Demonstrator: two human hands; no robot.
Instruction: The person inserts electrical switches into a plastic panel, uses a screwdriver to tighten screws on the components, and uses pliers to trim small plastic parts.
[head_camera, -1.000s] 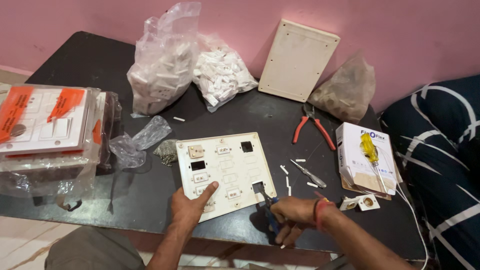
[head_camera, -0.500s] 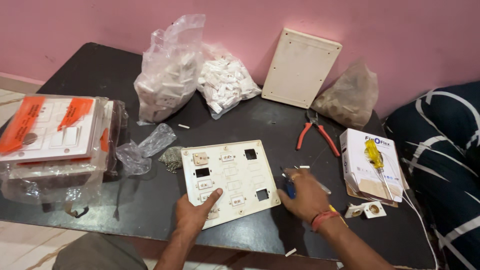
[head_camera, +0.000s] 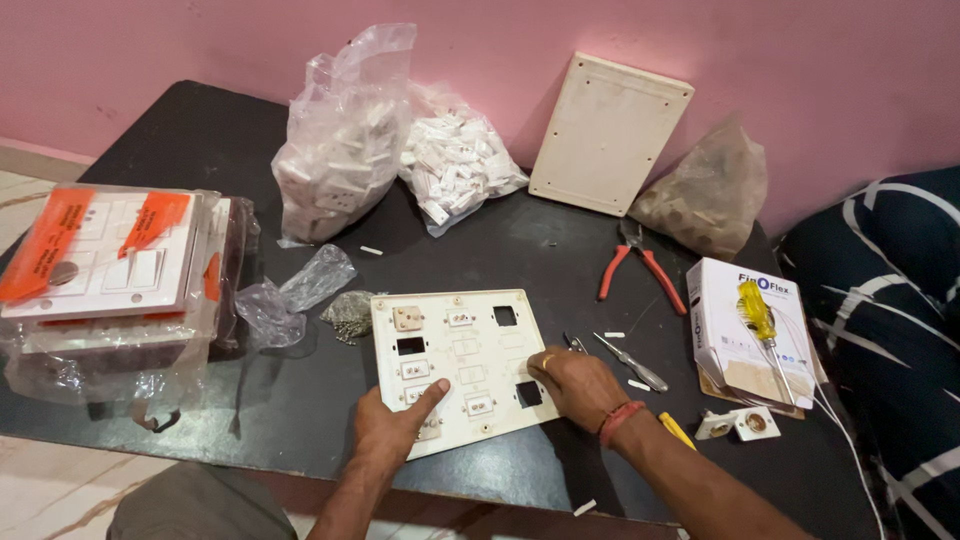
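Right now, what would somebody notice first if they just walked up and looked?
Probably the cream switch plate lying flat on the black table, with the left hand pressing its near edge and the right hand at its right side. Behind it, two clear bags of white parts stand by the pink wall, and red-handled pliers lie to the right.

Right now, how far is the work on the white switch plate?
Done: several modules sit in the switch plate. In hand: left hand steadies its near edge; right hand rests at its right edge. Left: three square openings are unfilled.
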